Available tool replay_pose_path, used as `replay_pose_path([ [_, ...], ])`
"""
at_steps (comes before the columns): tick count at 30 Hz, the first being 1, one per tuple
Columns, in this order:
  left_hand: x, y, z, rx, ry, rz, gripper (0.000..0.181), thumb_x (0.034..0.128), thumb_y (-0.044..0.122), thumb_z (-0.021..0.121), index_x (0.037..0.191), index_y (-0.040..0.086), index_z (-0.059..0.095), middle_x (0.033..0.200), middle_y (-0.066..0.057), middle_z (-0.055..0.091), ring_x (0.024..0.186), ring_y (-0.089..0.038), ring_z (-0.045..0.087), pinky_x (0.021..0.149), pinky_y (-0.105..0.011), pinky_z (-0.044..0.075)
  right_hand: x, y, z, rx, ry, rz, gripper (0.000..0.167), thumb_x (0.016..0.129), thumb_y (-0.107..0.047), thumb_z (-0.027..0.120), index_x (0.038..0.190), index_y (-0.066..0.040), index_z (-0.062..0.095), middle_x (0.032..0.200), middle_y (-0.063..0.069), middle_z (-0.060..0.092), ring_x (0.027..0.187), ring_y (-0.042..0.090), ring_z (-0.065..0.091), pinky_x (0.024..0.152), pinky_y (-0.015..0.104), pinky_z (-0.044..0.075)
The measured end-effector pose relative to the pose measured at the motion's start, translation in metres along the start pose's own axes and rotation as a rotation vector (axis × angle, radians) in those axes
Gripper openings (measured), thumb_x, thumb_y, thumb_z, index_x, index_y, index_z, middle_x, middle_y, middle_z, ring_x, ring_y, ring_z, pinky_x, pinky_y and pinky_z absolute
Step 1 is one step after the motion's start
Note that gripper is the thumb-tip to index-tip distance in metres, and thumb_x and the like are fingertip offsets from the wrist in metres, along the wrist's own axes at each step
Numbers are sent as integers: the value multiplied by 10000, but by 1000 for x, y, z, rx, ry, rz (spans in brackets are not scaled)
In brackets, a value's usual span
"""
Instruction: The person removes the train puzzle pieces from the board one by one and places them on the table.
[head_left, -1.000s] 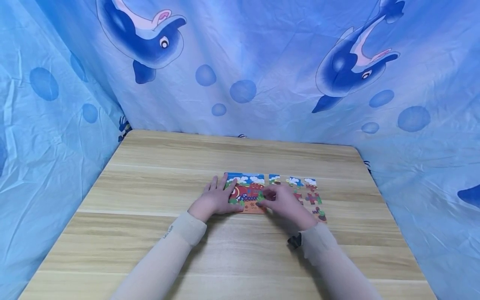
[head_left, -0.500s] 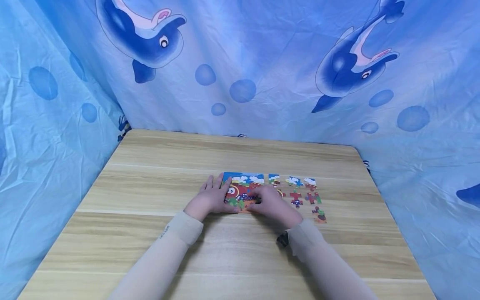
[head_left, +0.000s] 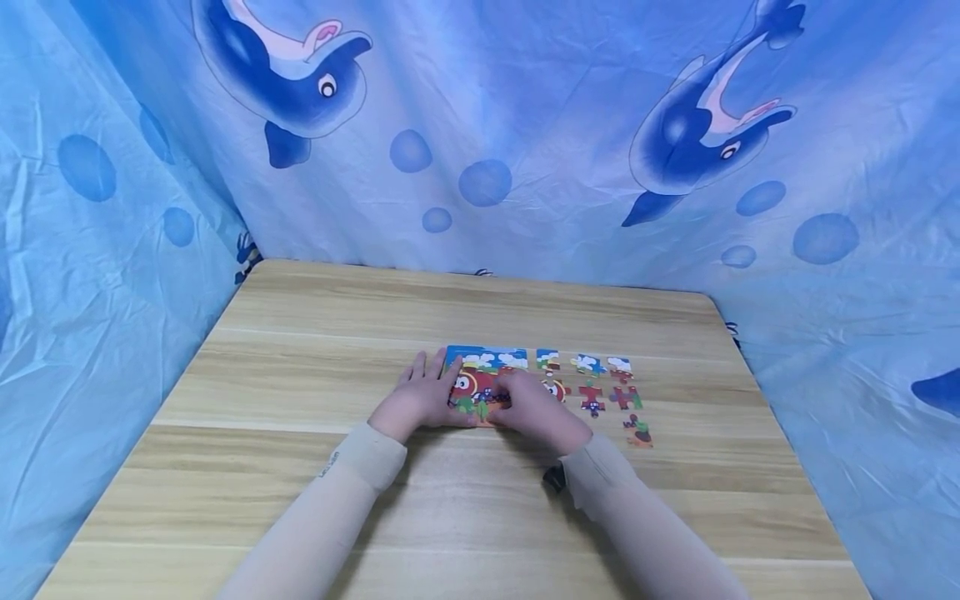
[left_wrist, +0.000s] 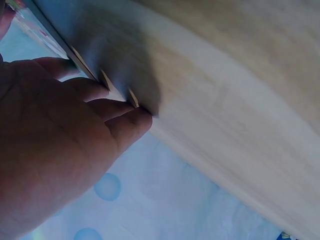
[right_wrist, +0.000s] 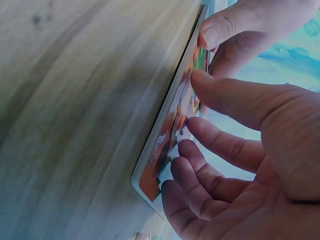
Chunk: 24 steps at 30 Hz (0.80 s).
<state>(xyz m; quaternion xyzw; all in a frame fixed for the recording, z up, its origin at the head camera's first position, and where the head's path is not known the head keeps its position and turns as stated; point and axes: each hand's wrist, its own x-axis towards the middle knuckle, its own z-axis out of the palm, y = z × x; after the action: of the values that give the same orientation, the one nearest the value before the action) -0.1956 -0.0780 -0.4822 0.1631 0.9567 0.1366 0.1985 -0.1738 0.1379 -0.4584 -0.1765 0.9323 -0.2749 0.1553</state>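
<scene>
A flat jigsaw board point(head_left: 487, 347) with a red cartoon train picture lies on the wooden table. My left hand point(head_left: 422, 398) rests along its left side, fingers spread, the thumb lying at the near edge. Over the board's lower middle, my right hand point(head_left: 538, 410) has its fingers bent down. In the right wrist view, its thumb and index finger pinch a puzzle piece point(right_wrist: 181, 120) low against the board's face; the piece is partly hidden. The left wrist view shows the left fingertips point(left_wrist: 135, 122) beyond the board's edge, over the table.
Several loose puzzle pieces lie in rows right of the board, among them a sky piece point(head_left: 589, 364), a red one point(head_left: 592, 400) and a brown-green one point(head_left: 639, 431). Wooden table point(head_left: 300, 500) surrounds them. Blue dolphin-print cloth point(head_left: 562, 100) hangs behind and at both sides.
My right hand has moved left with the puzzle piece, from the board's right edge to its lower middle. Loose pieces beneath that hand have come into view. The left hand has shifted very slightly.
</scene>
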Motion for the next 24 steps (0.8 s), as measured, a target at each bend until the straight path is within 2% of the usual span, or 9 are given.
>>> replay_pose_path([
  [7, 8, -5, 5, 21, -38, -15, 1248, 753, 828, 654, 1650, 207, 47, 1682, -126, -90, 1491, -467, -97, 1170, -622, 45, 2, -1, 0, 1, 11, 20, 244, 933, -224, 776, 1141, -127, 696, 1033, -38, 631, 910, 146, 580, 858, 363, 515],
  [13, 10, -6, 6, -1, -26, -16, 1172, 808, 787, 638, 1654, 208, 70, 1688, -131, -72, 1493, -465, -103, 1169, -625, 38, 4, 0, 1, -6, 18, 7, 223, 939, -228, 771, 1122, -119, 705, 1025, -31, 634, 899, 151, 577, 840, 358, 512],
  [18, 4, -3, 3, 2, -7, -10, 1131, 833, 761, 638, 1655, 173, 130, 1689, -161, -30, 1492, -481, -83, 1165, -633, 34, 3, 0, 1, 9, 15, 20, 226, 935, -227, 775, 1126, -125, 707, 1032, -33, 633, 906, 147, 581, 854, 366, 515],
  [21, -6, 5, -6, 7, -14, -18, 1112, 845, 735, 652, 1651, 148, 161, 1689, -171, 1, 1495, -483, -58, 1166, -632, 52, 3, 0, 1, 19, 16, 29, 233, 934, -235, 777, 1131, -134, 702, 1033, -38, 629, 910, 144, 582, 860, 366, 518],
  [24, -10, 8, -9, 9, -11, -12, 1103, 857, 723, 647, 1651, 140, 151, 1686, -183, 9, 1492, -496, -39, 1161, -645, 70, 2, 1, 1, 48, 26, 39, 209, 934, -240, 777, 1102, -151, 690, 1005, -49, 630, 891, 146, 590, 829, 354, 521],
])
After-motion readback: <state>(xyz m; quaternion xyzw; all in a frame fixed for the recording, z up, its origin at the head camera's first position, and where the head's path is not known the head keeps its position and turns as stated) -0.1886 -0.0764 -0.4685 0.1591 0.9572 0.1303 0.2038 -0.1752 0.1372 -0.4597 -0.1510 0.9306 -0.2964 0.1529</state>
